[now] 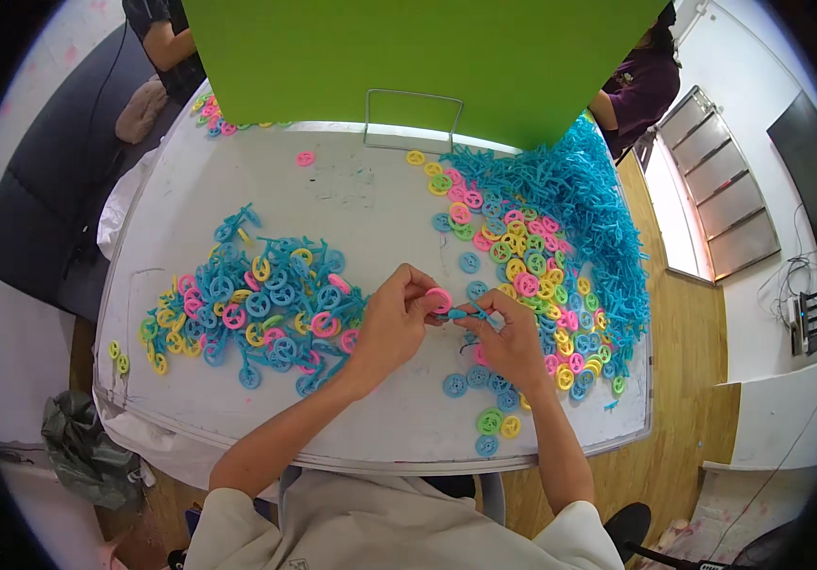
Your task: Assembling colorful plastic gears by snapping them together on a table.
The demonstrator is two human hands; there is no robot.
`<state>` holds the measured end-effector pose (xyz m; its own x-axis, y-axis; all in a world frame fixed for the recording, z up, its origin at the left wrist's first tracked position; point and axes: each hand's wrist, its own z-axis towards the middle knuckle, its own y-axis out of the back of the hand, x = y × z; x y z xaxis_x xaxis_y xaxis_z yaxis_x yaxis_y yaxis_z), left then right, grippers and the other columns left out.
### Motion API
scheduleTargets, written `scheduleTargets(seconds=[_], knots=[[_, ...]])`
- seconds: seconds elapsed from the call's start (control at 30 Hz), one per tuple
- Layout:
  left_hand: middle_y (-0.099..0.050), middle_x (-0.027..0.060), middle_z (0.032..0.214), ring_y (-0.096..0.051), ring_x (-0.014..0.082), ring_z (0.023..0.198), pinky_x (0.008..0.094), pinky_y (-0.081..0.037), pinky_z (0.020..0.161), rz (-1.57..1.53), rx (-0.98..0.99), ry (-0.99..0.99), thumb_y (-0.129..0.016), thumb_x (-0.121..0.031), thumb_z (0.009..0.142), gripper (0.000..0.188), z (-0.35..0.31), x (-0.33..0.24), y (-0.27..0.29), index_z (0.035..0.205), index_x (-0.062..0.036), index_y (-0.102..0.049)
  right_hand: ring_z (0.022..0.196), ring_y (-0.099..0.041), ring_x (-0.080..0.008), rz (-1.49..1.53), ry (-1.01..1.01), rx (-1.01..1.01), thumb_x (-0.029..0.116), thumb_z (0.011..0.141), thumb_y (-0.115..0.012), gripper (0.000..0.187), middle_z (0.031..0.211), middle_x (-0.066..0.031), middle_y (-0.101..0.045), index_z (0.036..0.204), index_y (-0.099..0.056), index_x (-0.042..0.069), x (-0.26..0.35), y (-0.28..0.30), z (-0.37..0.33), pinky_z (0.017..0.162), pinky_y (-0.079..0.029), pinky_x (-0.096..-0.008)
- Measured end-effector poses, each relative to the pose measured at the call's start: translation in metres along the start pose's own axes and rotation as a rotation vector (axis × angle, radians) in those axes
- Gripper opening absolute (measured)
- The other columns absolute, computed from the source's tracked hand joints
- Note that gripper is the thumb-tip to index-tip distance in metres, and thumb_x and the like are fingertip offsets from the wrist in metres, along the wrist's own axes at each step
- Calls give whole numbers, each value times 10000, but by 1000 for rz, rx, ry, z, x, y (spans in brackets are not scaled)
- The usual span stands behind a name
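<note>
A person's two bare hands meet above a white tabletop (361, 247). The left hand (394, 318) pinches a small pink wheel (439, 301), smooth and plastic-looking, its grip closed on the round rim. The right hand (508, 342) has its grip closed too, thumb against fingers on a thin blue stick (459, 313) that points toward the wheel. The pair sits between the hands, near the middle of the tabletop; whether the stick has entered the wheel cannot be told.

To the right, ring-shaped, spoked loose wheels (525, 283) in pink, yellow, green and blue lie flat and overlapping. Behind them rises a dense, bristly pile of blue sticks (570, 190). On the left is a tangled heap (266, 294) of wheels and blue sticks, many joined.

The tabletop has rounded corners and faint dark scuffs. A flat, matte green panel (408, 66) stands across its far side, with a thin wire frame (414, 93) in front. Parts of two other people show at either side of the panel. Around lie a wood-plank floor (679, 370), a dark padded sofa (57, 161) and a crumpled dark green bag (90, 451), its contents hidden.
</note>
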<state>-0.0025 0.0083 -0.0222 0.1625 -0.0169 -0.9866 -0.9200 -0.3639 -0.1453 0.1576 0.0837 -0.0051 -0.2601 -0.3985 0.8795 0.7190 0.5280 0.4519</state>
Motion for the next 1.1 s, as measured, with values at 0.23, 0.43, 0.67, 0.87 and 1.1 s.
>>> scheduleTargets(seconds=[0.23, 0.43, 0.67, 0.87, 1.1], knots=[[-671, 130, 842, -667, 158, 761, 288, -562, 691, 113, -31, -174, -526, 74, 888, 76, -6, -5, -7, 943, 48, -570, 767, -599, -76, 102, -202, 21, 59, 830, -693, 98, 775, -24, -635, 876, -620, 13, 2, 1, 2, 654, -459, -210], [-683, 110, 904, -673, 160, 810, 288, -564, 738, 136, -64, -285, -475, 107, 896, 193, -13, -7, -9, 987, 39, -631, 745, -608, -91, 462, -300, -46, 136, 910, -634, 122, 814, -44, -652, 933, -607, 19, 6, -7, -2, 628, -458, -225], [-687, 115, 936, -678, 166, 828, 279, -564, 732, 357, -127, -423, -493, 98, 896, 188, -17, -5, -13, 1000, 29, -634, 715, -585, -84, 836, -452, 28, 203, 930, -624, 180, 815, -42, -639, 941, -617, 23, -10, -10, -4, 625, -445, -228], [-679, 107, 915, -673, 172, 815, 275, -561, 716, 201, -133, -375, -488, 84, 913, 136, -13, -5, -18, 985, 46, -597, 678, -550, -49, 469, -240, -279, 128, 891, -663, 123, 786, -25, -632, 892, -609, 17, 1, -22, -4, 577, -420, -223], [-669, 133, 854, -679, 197, 742, 287, -548, 688, 212, -63, -349, -490, 122, 861, 170, -9, -3, -6, 953, 36, -605, 687, -544, -68, 7, -72, -129, 53, 806, -708, 93, 766, -10, -629, 815, -623, 17, 2, -6, -1, 618, -435, -224]])
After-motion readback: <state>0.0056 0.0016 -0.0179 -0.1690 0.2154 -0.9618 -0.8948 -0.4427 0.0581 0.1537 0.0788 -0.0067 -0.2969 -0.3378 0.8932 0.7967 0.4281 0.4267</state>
